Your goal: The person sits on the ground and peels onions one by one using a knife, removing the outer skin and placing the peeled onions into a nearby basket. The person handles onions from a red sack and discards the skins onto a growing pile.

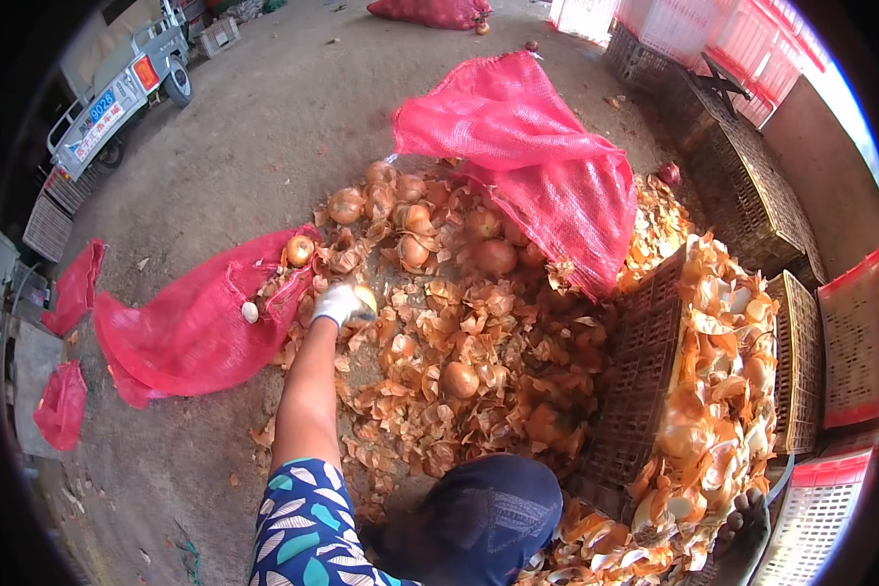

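My left hand point(338, 305), in a white glove, is closed round an onion point(365, 297) just above the skins on the ground. Beside it, an onion point(300, 251) and a small white piece point(250, 312) lie at the mouth of a pink mesh sack point(200, 327). More brown onions point(346, 205) lie ahead, partly under a second pink sack point(527, 127). A single onion point(460, 380) sits among loose skins point(479, 327). Far right, my right hand point(742, 523), dark-gloved, is closed on what looks like a knife, its blade point(780, 477) pointing up; the handle is hidden.
A plastic crate point(640, 376) heaped with onion skins stands to my right. More crates point(747, 186) line the right side. My knee point(498, 513) is at the lower middle. Small pink sacks point(61, 405) lie far left; a three-wheeled truck point(117, 98) stands behind.
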### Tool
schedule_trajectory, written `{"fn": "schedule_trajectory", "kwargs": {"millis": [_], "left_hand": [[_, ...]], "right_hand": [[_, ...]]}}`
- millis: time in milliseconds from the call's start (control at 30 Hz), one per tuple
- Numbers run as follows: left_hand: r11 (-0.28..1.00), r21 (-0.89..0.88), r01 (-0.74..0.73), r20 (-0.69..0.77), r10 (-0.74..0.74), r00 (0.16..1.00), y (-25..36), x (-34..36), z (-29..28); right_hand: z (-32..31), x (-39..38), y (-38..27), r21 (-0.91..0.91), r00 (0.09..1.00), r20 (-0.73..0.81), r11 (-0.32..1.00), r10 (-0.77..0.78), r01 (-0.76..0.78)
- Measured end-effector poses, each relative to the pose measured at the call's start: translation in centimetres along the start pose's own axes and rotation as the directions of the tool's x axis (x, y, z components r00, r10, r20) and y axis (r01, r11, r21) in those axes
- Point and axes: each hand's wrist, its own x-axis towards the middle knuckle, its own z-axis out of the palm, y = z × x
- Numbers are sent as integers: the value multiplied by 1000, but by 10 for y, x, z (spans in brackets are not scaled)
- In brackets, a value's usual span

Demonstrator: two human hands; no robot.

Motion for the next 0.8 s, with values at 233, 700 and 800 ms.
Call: {"fn": "schedule_trajectory", "kwargs": {"millis": [233,700,800], "left_hand": [[1,-999,52,51,107,993,69,-117,70],[-162,-900,406,-54,963,265,278,-407,-38],[-160,-933,321,-49,944,326,296,-437,-26]], "right_hand": [[33,-43,3,-292,964,-62,928,-259,231],[68,-166,5,-530,812,546,665,-208,526],[65,-182,0,-574,709,612,419,-350,703]]}}
